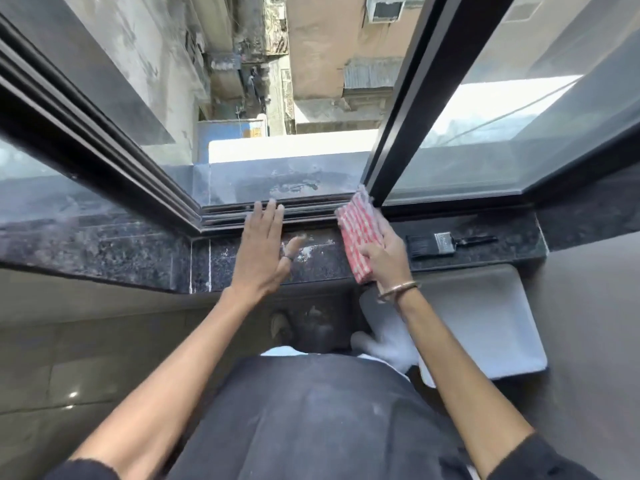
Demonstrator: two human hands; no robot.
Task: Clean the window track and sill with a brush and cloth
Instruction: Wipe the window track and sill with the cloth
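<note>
My right hand (384, 258) presses a folded red-and-white checked cloth (356, 226) onto the dark granite sill (242, 258). The cloth's far end reaches the window track (311, 211) beside the sliding sash frame (401, 109). My left hand (265, 247) lies flat with fingers spread on the sill, its fingertips at the track's edge, holding nothing. A black paintbrush (446, 242) with a metal ferrule lies on the sill to the right of the cloth, apart from both hands. White dust smears mark the sill between my hands.
The window stands open over a deep drop between buildings. A dusty outer ledge (277, 178) lies beyond the track. Below the sill on the right rests a white tray (491, 323). Glass panes flank the opening on both sides.
</note>
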